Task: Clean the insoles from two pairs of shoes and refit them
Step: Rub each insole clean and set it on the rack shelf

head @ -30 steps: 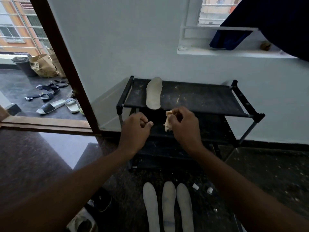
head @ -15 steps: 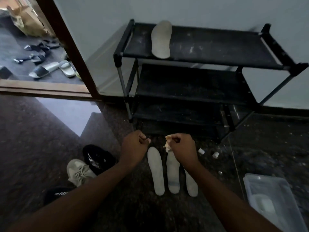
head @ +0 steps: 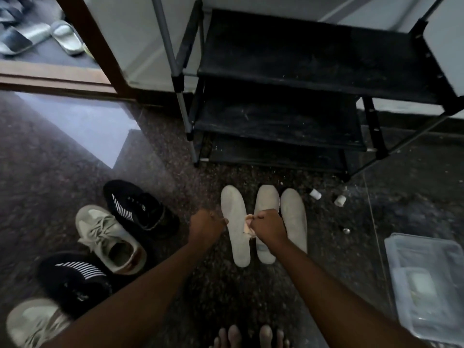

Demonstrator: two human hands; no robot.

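Observation:
Three pale insoles lie side by side on the dark floor: a left insole (head: 234,222), a middle insole (head: 266,199) and a right insole (head: 295,217). My right hand (head: 268,226) hangs over the middle one and grips a crumpled beige cloth (head: 248,226). My left hand (head: 206,224) is curled into a fist just left of the insoles and holds nothing I can see. To the left stand two black sneakers (head: 138,209) (head: 72,277) and two beige sneakers (head: 110,242) (head: 32,320).
A black shoe rack (head: 288,96) stands right behind the insoles. A clear plastic tub (head: 426,280) sits at the right. Two small white caps (head: 315,194) (head: 339,200) lie near the rack's foot. Slippers (head: 37,36) lie beyond the door sill. My bare toes (head: 248,336) show at the bottom.
My view has dropped from the rack's top shelf to the floor. Both hands came down with it and now hang over the insoles, the right still gripping the cloth.

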